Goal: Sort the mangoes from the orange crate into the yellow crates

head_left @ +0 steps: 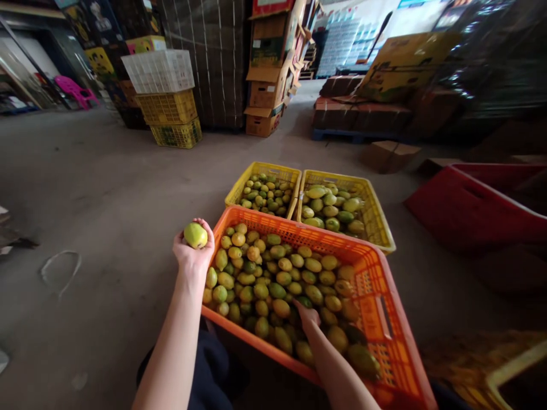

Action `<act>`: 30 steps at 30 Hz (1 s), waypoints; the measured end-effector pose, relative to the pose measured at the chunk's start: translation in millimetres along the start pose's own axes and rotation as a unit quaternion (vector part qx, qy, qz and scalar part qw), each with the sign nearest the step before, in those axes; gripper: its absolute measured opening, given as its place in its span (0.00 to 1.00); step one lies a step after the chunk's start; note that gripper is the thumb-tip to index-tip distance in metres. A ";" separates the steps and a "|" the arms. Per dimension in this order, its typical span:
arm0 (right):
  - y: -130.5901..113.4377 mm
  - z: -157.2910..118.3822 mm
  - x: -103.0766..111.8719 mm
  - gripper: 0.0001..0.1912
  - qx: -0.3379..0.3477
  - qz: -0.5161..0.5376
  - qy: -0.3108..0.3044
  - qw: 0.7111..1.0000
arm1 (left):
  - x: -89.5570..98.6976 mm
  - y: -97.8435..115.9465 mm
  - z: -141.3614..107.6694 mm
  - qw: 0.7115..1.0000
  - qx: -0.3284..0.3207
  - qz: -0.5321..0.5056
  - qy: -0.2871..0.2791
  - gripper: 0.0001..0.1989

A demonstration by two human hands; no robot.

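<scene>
My left hand (194, 253) is palm up beside the left rim of the orange crate (395, 307), its fingers curled round a yellow-green fruit (195, 235). Many green and yellow fruits (282, 308) fill the orange crate. Over them, near the crate's middle, is my right hand (308, 316), with a finger stretched out to the fruits and the other fingers folded in. Whether it grips anything is hidden. Behind the orange crate stand two yellow crates, the left one (231, 193) with small fruits and the right one (378, 213) with larger ones.
A red bin (448, 213) stands at the right, with a yellow crate edge (517, 364) below it. Stacked crates (168, 108), cardboard boxes (262, 94) and a loaded blue pallet (350, 136) are farther back. A pale loop of strap (77, 265) lies on the floor at the left.
</scene>
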State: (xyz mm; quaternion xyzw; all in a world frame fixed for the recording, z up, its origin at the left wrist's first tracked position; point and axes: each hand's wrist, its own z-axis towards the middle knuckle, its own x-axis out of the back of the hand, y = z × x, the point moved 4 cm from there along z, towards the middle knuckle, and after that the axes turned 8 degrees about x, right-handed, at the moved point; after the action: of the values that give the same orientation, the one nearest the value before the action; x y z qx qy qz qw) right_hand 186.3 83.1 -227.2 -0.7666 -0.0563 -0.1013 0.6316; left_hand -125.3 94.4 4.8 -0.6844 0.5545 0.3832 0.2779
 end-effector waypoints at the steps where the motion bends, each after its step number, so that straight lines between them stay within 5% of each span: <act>1: 5.9 -0.1 2.4 0.21 -0.029 -0.023 0.011 0.999 | -0.3 -1.3 -0.8 1.000 -0.001 0.001 0.008 0.10; 4: 13.4 -4.5 10.2 0.20 -0.106 -0.094 0.044 0.989 | -0.8 -6.8 -3.9 0.999 -0.003 0.021 0.028 0.09; 7: -4.2 -4.5 12.9 0.17 -0.118 -0.108 0.059 0.985 | -1.3 -13.4 -6.0 0.998 -0.023 0.050 0.034 0.06; 10: -50.7 4.5 14.8 0.15 -0.061 -0.063 0.046 0.995 | -0.5 -26.8 -6.9 0.998 -0.016 0.053 0.028 0.05; 14: -138.9 8.6 30.6 0.20 0.031 0.036 -0.006 0.999 | 5.5 -64.5 -14.1 0.993 0.083 0.075 -0.025 0.10; 19: -216.3 -31.3 58.7 0.18 0.120 0.217 -0.050 0.968 | 30.8 -122.5 -37.0 0.969 0.217 0.103 -0.055 0.12; 24: -214.2 -67.4 62.3 0.16 0.110 0.300 -0.028 0.947 | 50.8 -157.8 -44.9 0.952 0.266 0.135 -0.071 0.11; 30: -214.6 -66.7 57.6 0.22 0.164 0.149 -0.001 0.975 | 52.0 -174.8 -38.0 0.947 0.215 0.200 -0.128 0.10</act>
State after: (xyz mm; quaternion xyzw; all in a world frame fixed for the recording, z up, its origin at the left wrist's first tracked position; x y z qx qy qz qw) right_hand 190.8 57.4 3.4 -0.6526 0.0421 0.0051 0.7566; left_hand 57.6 75.6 -25.3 -0.4284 0.7090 0.3874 0.4047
